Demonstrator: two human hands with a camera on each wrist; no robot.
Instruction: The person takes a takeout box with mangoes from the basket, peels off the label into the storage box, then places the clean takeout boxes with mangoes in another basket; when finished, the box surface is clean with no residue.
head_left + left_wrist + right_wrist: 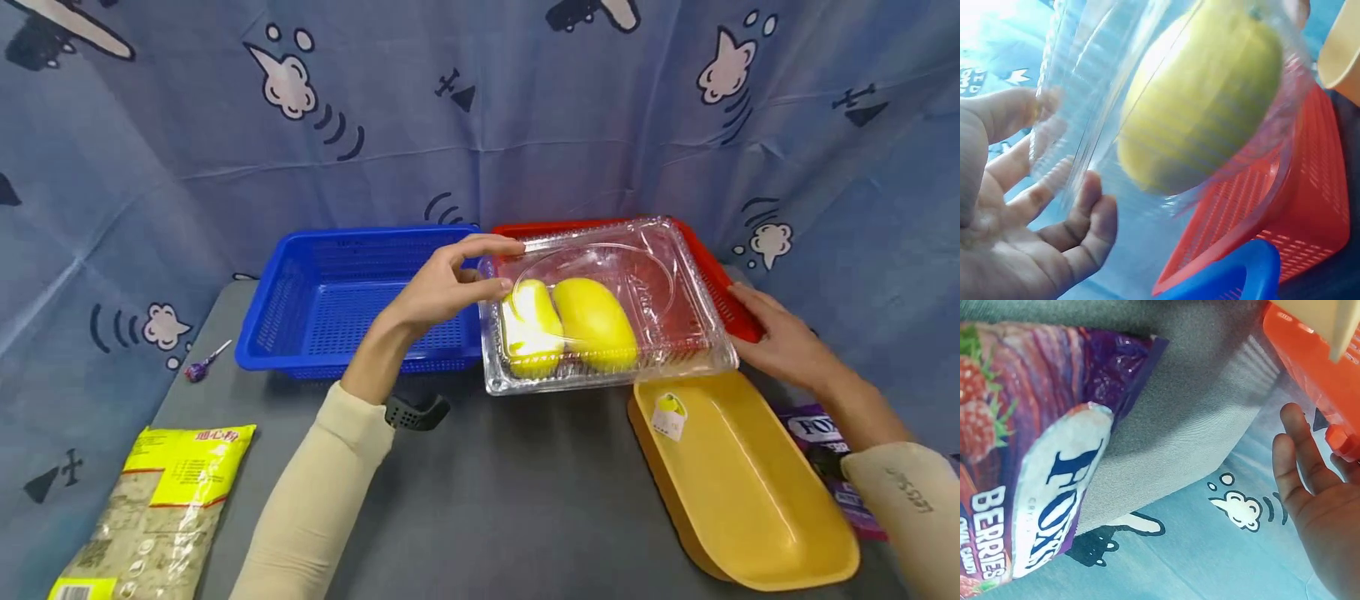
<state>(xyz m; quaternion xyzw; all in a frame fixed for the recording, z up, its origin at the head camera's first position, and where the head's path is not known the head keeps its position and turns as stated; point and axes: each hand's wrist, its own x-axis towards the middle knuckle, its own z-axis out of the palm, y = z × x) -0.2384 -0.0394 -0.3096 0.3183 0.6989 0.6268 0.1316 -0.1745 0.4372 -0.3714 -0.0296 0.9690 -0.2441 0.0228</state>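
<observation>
A clear plastic clamshell box with two yellow mangoes inside is held tilted above the red basket. My left hand grips the box by its left edge, fingers and thumb on the plastic. The left wrist view shows this hand and one mango close up through the plastic. My right hand is at the red basket's right corner, with thumb and fingers to either side of the rim. In the right wrist view its outer fingers extend beside the basket; the thumb is hidden.
A blue basket stands left of the red one. A yellow tub lies in front of the box, beside a purple Fox's candy bag. At left are a lollipop and a yellow-and-beige bag. A patterned curtain hangs behind.
</observation>
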